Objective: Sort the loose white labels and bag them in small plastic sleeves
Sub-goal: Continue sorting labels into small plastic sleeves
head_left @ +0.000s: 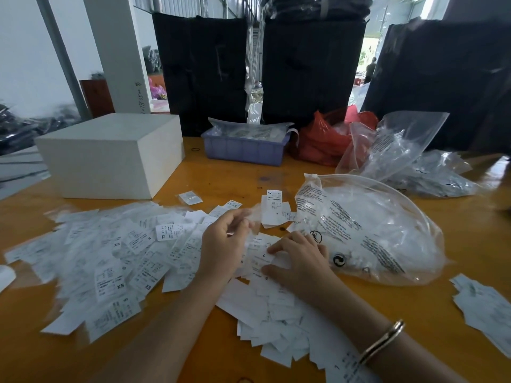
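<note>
Lots of white labels (110,261) lie spread on a yellow table (414,305). The left hand (224,239) pinches a small clear sleeve (253,217) that looks blurry. The right hand (298,258) rests flat on some labels, fingers spread. A big clear bag (367,230) lies just beside it. A white box (110,156) and a purple tray (243,147) sit farther back.

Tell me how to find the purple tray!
Look at the far edge of the yellow table, behind the label pile. The purple tray sits between the white box and the red bag. It is the only purple thing, packed with clear sleeves.
</note>
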`<state>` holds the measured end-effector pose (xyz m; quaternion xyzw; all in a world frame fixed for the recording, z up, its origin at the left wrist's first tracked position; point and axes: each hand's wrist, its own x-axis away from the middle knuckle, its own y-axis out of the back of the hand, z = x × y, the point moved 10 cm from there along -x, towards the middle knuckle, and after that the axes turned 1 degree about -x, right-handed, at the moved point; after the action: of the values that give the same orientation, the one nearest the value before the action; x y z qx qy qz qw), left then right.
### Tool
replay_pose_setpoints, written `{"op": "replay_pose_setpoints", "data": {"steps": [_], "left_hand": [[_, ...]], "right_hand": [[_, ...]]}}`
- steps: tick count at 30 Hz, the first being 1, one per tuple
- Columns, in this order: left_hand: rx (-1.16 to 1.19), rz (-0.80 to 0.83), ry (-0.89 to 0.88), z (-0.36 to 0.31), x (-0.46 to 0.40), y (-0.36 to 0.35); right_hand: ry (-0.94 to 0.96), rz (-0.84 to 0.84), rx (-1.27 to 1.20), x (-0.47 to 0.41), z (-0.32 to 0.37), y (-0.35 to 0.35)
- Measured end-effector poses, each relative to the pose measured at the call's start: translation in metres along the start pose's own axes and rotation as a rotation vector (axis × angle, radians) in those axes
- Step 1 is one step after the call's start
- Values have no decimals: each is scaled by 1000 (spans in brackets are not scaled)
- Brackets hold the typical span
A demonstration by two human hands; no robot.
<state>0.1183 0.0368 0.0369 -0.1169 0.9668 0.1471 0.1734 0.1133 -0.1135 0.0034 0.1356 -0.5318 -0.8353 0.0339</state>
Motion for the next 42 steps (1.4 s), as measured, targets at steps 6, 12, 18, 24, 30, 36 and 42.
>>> {"op": "replay_pose_setpoints", "data": {"steps": [6, 12, 18, 24, 30, 36, 42], "left_hand": [[-11, -7, -14, -1, 1, 1], [-2, -6, -29, 2, 0, 0], [159, 54, -52, -3, 1, -6], [160, 60, -107, -7, 2, -6], [134, 138, -150, -10, 2, -12], [58, 219, -206, -14, 6, -20], [52, 228, -216, -18, 8, -21]], "right_hand": [[116, 10, 75, 3, 13, -3], [6, -39, -178, 2, 4, 14], [-41, -132, -578, 9, -5, 27], [-21, -314, -821, 9, -19, 48], [-46, -491, -1210, 18, -36, 61], [-16, -478, -1230, 18, -31, 62], [33, -434, -1168, 17, -22, 59]]}}
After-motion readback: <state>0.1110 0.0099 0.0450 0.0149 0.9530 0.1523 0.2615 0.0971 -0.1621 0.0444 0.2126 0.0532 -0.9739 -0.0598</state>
